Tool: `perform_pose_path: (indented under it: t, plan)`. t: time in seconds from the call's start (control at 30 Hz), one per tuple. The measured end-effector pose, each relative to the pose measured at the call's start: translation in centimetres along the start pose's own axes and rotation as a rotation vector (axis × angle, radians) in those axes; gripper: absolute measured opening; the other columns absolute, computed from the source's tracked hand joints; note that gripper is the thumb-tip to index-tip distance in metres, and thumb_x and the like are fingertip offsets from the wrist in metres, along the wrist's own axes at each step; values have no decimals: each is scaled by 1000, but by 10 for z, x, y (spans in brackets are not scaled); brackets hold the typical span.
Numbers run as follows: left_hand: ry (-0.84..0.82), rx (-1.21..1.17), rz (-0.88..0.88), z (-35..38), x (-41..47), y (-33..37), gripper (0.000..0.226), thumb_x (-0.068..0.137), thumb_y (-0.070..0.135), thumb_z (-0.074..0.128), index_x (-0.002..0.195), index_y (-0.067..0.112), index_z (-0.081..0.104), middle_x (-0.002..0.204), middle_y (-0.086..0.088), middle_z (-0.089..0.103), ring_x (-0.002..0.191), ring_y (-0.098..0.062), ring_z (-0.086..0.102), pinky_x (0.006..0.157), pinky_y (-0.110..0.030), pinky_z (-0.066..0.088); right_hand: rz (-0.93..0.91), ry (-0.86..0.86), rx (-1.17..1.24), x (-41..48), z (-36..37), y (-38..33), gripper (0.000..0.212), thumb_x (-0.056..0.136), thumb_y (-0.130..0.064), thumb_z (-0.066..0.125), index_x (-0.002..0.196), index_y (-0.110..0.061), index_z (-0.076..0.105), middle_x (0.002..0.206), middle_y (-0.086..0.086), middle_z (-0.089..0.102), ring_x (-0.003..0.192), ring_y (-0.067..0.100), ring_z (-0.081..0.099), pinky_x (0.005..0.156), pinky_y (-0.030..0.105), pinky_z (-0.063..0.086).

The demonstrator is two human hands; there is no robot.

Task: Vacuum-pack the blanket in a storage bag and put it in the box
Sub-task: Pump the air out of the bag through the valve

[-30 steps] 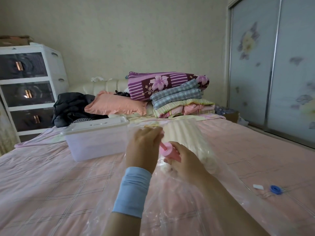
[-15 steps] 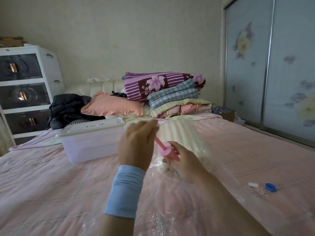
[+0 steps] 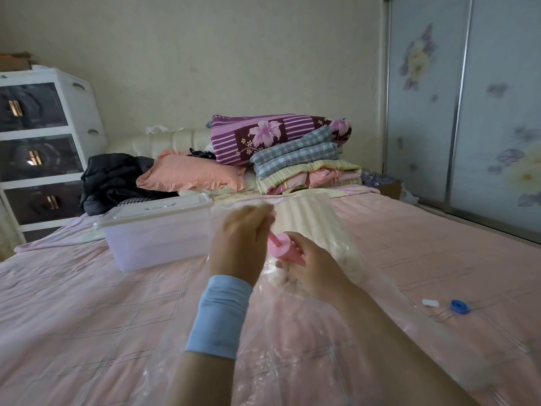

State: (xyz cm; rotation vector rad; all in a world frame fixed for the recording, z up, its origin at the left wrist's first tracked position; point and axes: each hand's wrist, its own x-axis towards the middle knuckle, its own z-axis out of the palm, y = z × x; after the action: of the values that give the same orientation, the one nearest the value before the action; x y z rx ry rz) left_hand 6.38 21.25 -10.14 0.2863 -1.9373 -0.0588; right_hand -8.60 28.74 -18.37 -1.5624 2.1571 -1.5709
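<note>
Your right hand [image 3: 310,259] grips the pink pump [image 3: 285,252] body; your left hand [image 3: 240,244] is closed around its plunger. The cream blanket [image 3: 310,221] lies inside the clear storage bag [image 3: 292,347], just right of the lidded box [image 3: 158,230].

The box [image 3: 158,230] sits on the bed [image 3: 73,303] left of the bagged blanket [image 3: 310,224], folded bedding [image 3: 292,153] behind.

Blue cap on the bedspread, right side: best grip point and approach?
Pinch the blue cap across its outer rim, from straight above. It lies flat on the pink bedspread as a low ring with a central hole, so only the rim offers opposing faces. The white clip lies apart on its left, leaving room for the fingers.
</note>
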Motion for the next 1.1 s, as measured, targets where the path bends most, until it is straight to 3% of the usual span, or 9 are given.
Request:
perform_pose_path:
  t: [0.17, 0.3, 0.43, 0.6, 0.7, 0.83, 0.93, 1.0, 1.1]
  plan:
    - [434, 26, 83, -39, 28, 14, 19, 96, 14, 59, 107, 8, 73, 96, 1, 69, 83, -15, 53, 79, -20, 40, 25, -30, 6, -1, -5, 4, 38, 88, -39, 75, 119, -49, 56, 101, -21, 67, 68, -3, 61, 71, 26, 48]
    - [177, -42, -14, 2, -10, -9, 20, 97, 18, 58, 111, 14, 70, 90, -1, 67, 79, -22, 60, 72, -34, 52, 49, -54, 41, -1, 5, 1, 45, 78, -44, 72, 120, -49, 57, 111, -11, 67, 95, 15, 70, 84, 46, 59]
    - [-216, -108, -152, 23, -35, -20, 16, 95, 23, 57, 105, 25, 69, 89, 4, 66, 78, -22, 63, 70, -30, 51, -15, -52, -67, -1, 13, -2, 56, 78, -53, 67, 130, -44, 50, 115, -11, 65, 102, 13, 66, 92, 43, 52]
    - [194, -80, 35, -28, 16, 1, 17, 96, 15, 59, 105, 11, 73, 90, 0, 70, 78, -14, 61, 75, -17, 44, -17, 14, -51, 0, 2, 0, 42, 89, -40, 72, 126, -47, 53, 110, -19, 65, 96, 0, 63, 85, 29, 52]
    - [381, -55, 72, -44, 29, 9, 17, 97, 12, 58, 105, 6, 72, 94, -2, 69, 84, -15, 59, 78, -23, 46, -17, -3, -62, -1, -2, 4, 40, 90, -41, 73, 124, -49, 53, 104, -25, 64, 89, -5, 61, 77, 20, 47]
    - [111, -126, -14, -1, -6, -9, 19, 97, 17, 57, 110, 14, 70, 91, 1, 67, 78, -19, 61, 72, -34, 53, -27, 14, -70, -2, 5, 4, 44, 87, -39, 75, 125, -45, 53, 109, -19, 65, 95, 1, 63, 85, 26, 51]
    - [-226, -104, -141, 25, -31, -19, 17, 97, 25, 55, 105, 27, 69, 84, 10, 58, 75, -16, 56, 66, -25, 44, -17, -15, -60, -3, 8, 2, 44, 85, -30, 74, 120, -48, 54, 108, -14, 66, 94, 2, 63, 83, 27, 51]
    - [-230, -100, -133, 22, -27, -17, 17, 95, 24, 56, 103, 25, 71, 83, 11, 59, 75, -16, 57, 65, -24, 41, -36, 5, -71, -4, 9, 1, 43, 86, -30, 74, 121, -48, 54, 108, -15, 65, 94, 1, 62, 81, 22, 49]
    - [24, -99, -22, -10, 3, -3, 21, 97, 23, 56, 106, 15, 72, 93, 3, 70, 81, -19, 64, 73, -30, 51, -29, 31, -52, -3, 3, 1, 39, 89, -37, 73, 121, -48, 55, 104, -21, 64, 91, -2, 61, 77, 15, 45]
